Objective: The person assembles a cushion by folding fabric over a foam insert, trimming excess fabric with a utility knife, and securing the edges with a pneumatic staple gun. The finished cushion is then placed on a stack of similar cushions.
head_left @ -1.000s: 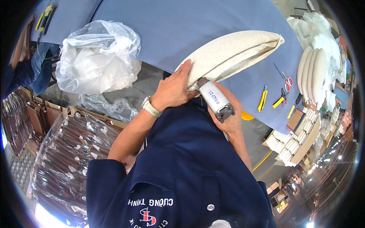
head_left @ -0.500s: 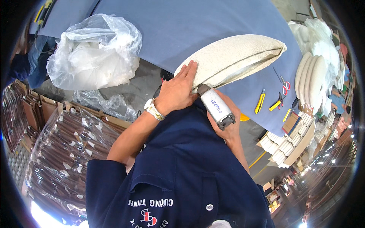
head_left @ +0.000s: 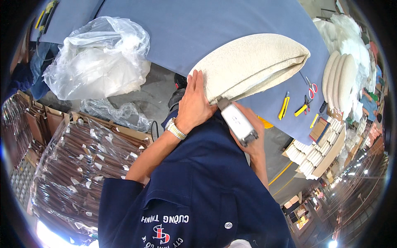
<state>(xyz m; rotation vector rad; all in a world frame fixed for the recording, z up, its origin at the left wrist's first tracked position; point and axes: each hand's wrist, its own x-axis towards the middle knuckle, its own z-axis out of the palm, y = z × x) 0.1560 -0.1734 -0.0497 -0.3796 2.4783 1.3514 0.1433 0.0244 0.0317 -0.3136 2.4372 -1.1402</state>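
Observation:
A curved cushion (head_left: 244,60) covered in cream textured fabric rests on the blue-grey table, its near end against my front. Along its near side runs a folded seam with a paler gap. My left hand (head_left: 193,103) lies on the cushion's near-left end, fingers stretched out flat over the fabric; its thumb is mostly hidden. In my right hand (head_left: 255,138) is a white staple gun (head_left: 239,122) with a dark nose, which meets the cushion's lower edge close to my left hand. The fingers around its handle are largely hidden beneath it.
On the blue-grey table (head_left: 173,37) lie a yellow cutter (head_left: 284,106), yellow-handled pliers (head_left: 302,108) and red-handled scissors (head_left: 312,89). Several similar cushions (head_left: 341,78) are stacked at right. A clear plastic bag (head_left: 99,62) stands at left, above plastic-wrapped brown pieces (head_left: 87,165).
My left hand has slid slightly left and down, towards the cushion's end. The staple gun has turned a little and moved right and down with my right hand. The cushion has shifted slightly.

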